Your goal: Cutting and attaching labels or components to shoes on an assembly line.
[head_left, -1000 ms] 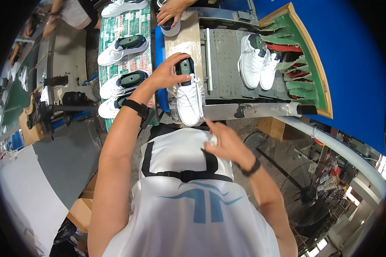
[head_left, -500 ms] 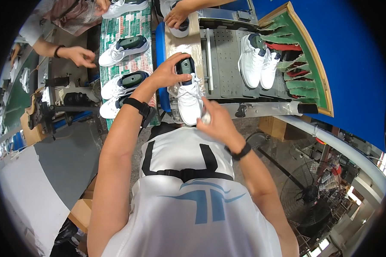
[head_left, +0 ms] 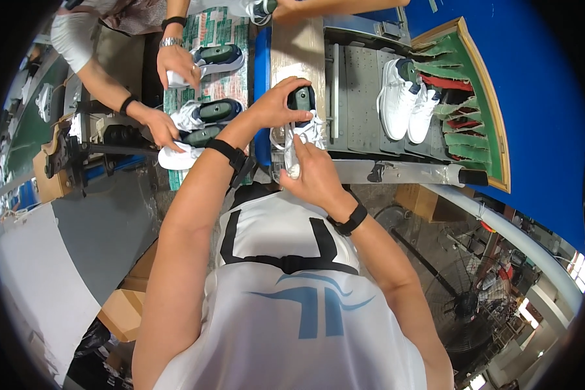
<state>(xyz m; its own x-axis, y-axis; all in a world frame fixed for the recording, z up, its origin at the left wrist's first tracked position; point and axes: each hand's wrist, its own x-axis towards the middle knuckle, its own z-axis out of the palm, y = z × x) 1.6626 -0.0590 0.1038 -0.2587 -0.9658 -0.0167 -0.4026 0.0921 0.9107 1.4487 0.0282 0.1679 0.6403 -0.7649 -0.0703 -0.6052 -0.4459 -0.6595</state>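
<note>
Head view, single entry.

Shoe (head_left: 313,135): one, white, dark-lined collar, on the board (head_left: 299,55) directly before the person; collar end away, toe end nearer and mostly covered.
Insert (head_left: 301,99): green, seated in the collar of that shoe.
Laces (head_left: 277,139): white, strung on the shoe, a length hanging loose at its left side.

Left hand (head_left: 271,109): thumb and fingers curved around the collar, gripping the shoe there.
Right hand (head_left: 318,172): laid over the front of the shoe, fingers extended along it, thumb lower down; whether they pinch anything cannot be told. A whitish patch by the thumb is too unclear to identify.

Condition, by judgement: insert in place and lacing strung; loose length not tidied, both hands on the shoe, so work on this piece appears unfinished.

To the right: conveyor (head_left: 357,97), grey, bearing a white pair (head_left: 396,107) side by side, apart from the hands, near green flaps (head_left: 460,110). The pair seems through with handling here, by judgement.

To the left: belt (head_left: 222,31), green and white, with further white shoes (head_left: 222,110), green inserts inside; two co-worker hands (head_left: 177,64) (head_left: 157,127) at them.

Top edge: another forearm (head_left: 351,8), near one more shoe, partly cut off.
</note>
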